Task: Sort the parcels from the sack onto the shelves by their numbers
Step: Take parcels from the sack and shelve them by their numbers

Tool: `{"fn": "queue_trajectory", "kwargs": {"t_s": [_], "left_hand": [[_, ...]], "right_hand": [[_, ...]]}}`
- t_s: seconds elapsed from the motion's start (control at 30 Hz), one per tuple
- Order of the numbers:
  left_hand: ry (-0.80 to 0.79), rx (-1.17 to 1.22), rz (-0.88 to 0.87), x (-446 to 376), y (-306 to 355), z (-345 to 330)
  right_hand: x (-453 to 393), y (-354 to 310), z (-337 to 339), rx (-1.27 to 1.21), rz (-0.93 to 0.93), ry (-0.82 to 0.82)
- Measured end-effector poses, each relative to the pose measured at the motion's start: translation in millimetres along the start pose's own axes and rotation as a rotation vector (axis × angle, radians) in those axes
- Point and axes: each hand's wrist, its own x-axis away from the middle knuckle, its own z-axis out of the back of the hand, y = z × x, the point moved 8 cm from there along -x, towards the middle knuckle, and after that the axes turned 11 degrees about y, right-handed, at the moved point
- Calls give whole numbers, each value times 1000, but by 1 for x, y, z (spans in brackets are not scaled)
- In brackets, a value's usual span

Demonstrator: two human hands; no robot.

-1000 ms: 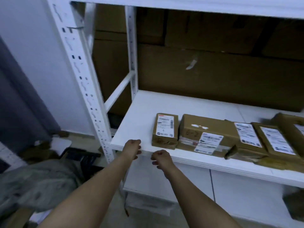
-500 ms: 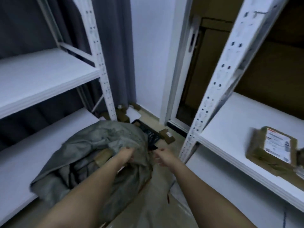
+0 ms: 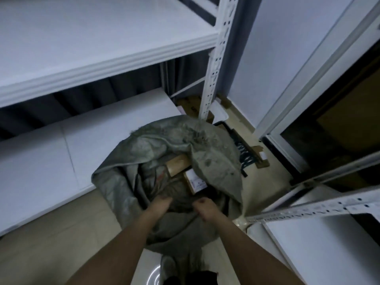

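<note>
Grey woven sack (image 3: 205, 149) sits on the tan floor (image 3: 51, 243) between two white racks, its mouth open upward. Inside the mouth: a brown cardboard parcel (image 3: 177, 163), tilted, and just beside it a second parcel (image 3: 195, 182) with a white label facing up; print too blurred to read, no number legible.

Left hand (image 3: 159, 203) reaches into the mouth, fingers bent down onto the dark folds; whether it grips the cloth cannot be told. Right hand (image 3: 203, 207) rests at the near rim, fingers curled in; what they pinch, if anything, cannot be told.

Left rack: lower shelf (image 3: 41, 161) behind the sack, upper shelf (image 3: 82, 44) above it, perforated upright (image 3: 216, 58) at the corner. Flattened cardboard scraps (image 3: 261, 157) on the floor by a white door frame (image 3: 308, 79). Second rack's shelf (image 3: 318, 243) at lower right. Lighting dim.
</note>
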Motion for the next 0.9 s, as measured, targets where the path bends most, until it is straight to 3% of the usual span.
{"fn": "queue_trajectory", "kwargs": {"t_s": [0.13,0.3,0.43,0.57,0.67,0.9], "left_hand": [[-17,-215,-30,-39,-28,-12],[33,-596,-356,-78,-64,-34],[72,-882,-454,-95,-87,-50],[138,-1007,-419,-95,-103,-47],[139,-1088,-352,-97,-117,-39],[78,-1223,-249,-100,-129,-40]], "right_hand": [[-50,6,-32,264,62,0],[-89,26,-93,707,368,-72],[-93,42,-121,762,494,-83],[-85,54,-129,790,584,-8],[-87,69,-125,753,510,40],[-109,112,-123,755,4,-10]]}}
